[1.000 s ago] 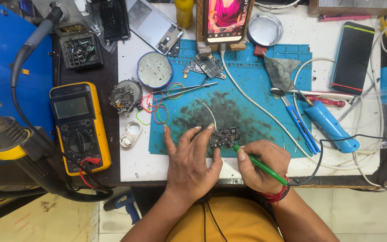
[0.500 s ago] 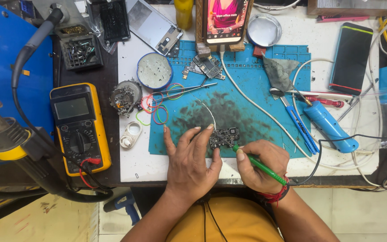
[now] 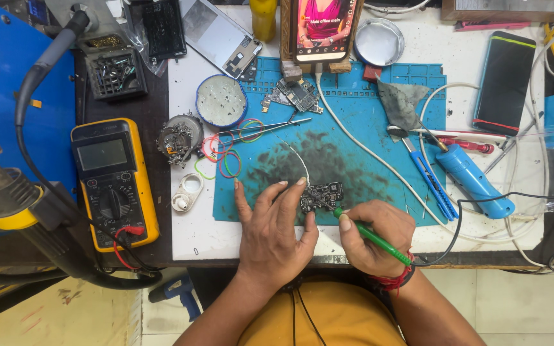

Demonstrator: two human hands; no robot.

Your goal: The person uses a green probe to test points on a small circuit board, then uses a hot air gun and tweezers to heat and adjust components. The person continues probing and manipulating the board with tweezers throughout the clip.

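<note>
A yellow multimeter [image 3: 115, 182] lies at the left of the counter [image 3: 187, 237], beside a blue round tin [image 3: 221, 100] and coloured rubber bands [image 3: 222, 154]. A blue screwdriver [image 3: 472, 179], a black phone [image 3: 504, 80] and a propped, lit phone [image 3: 324, 29] sit farther off

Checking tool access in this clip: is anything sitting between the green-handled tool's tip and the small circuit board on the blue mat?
Nothing visible does. The right hand holds the green-handled tool with its tip at the circuit board's lower right edge. The left hand steadies the board from the left, its fingers clear of the tip.
</note>
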